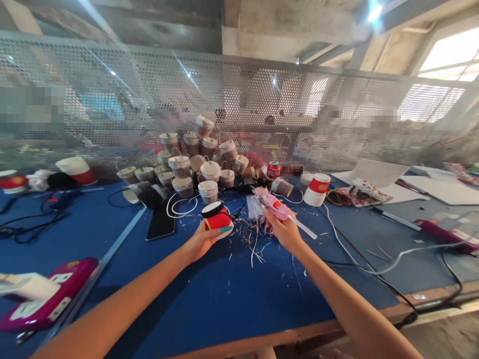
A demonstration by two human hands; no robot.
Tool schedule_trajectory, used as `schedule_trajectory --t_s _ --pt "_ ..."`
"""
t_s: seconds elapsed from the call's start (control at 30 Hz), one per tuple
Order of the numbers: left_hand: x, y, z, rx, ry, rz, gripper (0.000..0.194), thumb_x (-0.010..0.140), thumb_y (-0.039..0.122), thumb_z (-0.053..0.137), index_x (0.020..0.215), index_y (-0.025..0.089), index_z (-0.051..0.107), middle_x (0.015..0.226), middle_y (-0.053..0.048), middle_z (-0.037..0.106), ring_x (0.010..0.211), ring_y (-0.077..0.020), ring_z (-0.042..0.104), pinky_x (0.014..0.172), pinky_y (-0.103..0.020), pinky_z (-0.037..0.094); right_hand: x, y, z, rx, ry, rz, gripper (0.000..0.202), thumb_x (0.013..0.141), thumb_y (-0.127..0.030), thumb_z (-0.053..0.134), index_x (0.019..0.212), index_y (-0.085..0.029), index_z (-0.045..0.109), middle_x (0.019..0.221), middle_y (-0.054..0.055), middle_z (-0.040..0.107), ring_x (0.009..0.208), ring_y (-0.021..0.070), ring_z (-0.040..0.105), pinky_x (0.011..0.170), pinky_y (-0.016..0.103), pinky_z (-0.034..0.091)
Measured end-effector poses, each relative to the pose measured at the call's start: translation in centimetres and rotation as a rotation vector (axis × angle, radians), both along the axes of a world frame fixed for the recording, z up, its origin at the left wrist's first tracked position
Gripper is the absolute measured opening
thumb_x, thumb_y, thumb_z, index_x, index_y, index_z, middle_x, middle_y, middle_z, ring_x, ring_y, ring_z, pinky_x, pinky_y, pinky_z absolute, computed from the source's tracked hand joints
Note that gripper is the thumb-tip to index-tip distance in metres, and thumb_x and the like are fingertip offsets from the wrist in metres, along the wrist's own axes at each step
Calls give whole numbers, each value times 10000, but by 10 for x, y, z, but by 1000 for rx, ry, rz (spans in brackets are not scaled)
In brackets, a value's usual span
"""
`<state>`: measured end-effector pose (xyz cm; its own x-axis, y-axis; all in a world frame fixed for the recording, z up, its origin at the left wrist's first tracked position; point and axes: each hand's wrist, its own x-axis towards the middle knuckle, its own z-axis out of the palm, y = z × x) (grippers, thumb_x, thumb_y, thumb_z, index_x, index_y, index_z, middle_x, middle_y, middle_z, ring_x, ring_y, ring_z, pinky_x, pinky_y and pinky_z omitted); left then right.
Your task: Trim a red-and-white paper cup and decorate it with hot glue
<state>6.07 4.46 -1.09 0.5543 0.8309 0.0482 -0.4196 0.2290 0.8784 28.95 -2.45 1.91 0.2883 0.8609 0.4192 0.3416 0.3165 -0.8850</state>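
Observation:
My left hand is closed around a small cup with a red band and a black rim, tilted a little above the table. In my right hand is a pink hot glue gun, with a clear glue stick sticking out of its back end. The gun's nozzle points away from me, to the right of the cup and apart from it. Under and between my hands lie thin white scraps and a crumpled piece of clear plastic.
Small handled buckets are piled at the back before a perforated metal screen. A phone lies left; a red can and red-banded cup stand right. Magenta power strips and cables occupy both sides.

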Motion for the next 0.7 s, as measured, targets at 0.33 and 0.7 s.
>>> schedule_trajectory --t_s 0.33,0.7 --pt "0 2 -1 17 7 -76 361 689 223 691 1046 198 642 1101 -81 682 1040 -288 616 961 -485 419 -16 -5 -8 -176 341 310 466 657 -648 628 619 -186 580 422 -28 475 338 82 383 333 237 286" --pt "0 1 0 37 30 -136 323 671 174 687 994 168 671 1003 -77 716 1038 -267 625 1046 -459 340 -20 -8 -10 -172 297 381 472 670 -634 622 744 -173 691 394 -41 439 328 69 351 312 215 262"
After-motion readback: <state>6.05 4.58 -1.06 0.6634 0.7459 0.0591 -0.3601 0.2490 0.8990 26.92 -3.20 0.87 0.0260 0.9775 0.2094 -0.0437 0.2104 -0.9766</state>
